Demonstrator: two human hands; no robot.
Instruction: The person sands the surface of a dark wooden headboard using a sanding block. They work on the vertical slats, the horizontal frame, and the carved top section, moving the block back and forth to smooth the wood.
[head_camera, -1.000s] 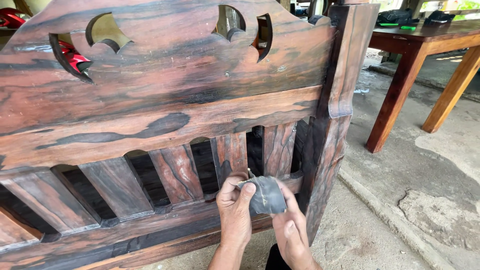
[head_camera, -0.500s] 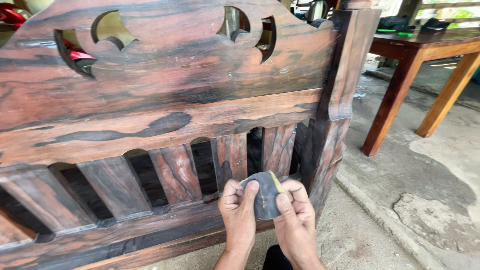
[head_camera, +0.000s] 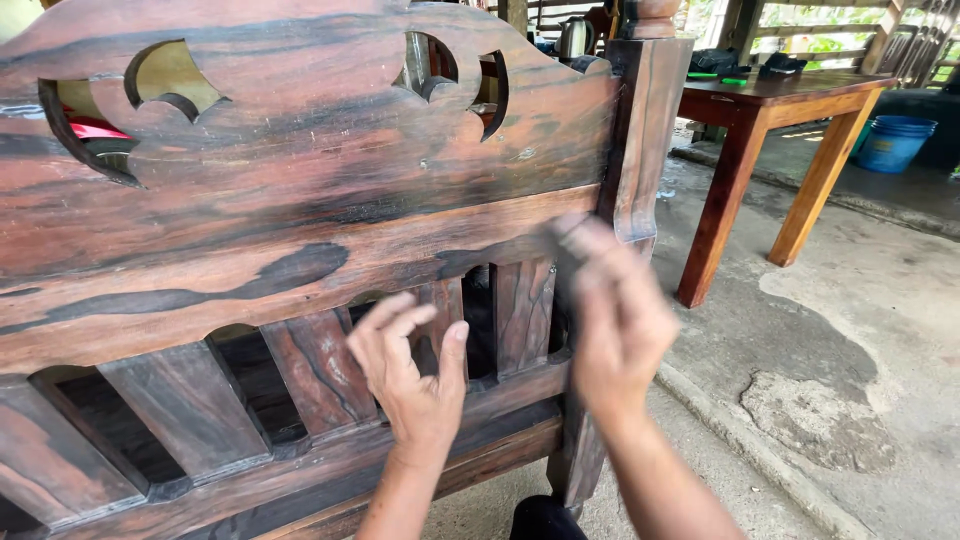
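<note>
A dark reddish carved wooden headboard (head_camera: 300, 200) with cut-outs and vertical slats (head_camera: 320, 370) fills the view. My left hand (head_camera: 412, 375) hovers open in front of the slats, fingers spread and holding nothing. My right hand (head_camera: 612, 325) is motion-blurred, raised against the lower rail beside the corner post (head_camera: 640, 140). The grey sanding sheet is not clearly visible; blur hides whether it lies under the right palm.
A red-brown wooden table (head_camera: 770, 110) with dark items on it stands at the back right. A blue bucket (head_camera: 895, 140) sits beyond it. Concrete floor (head_camera: 850, 380) with a raised kerb runs along the right.
Both hands held the grey sanding sheet together low by the slats. Now they have parted: the left hand is open, and the right has swept up toward the rail.
</note>
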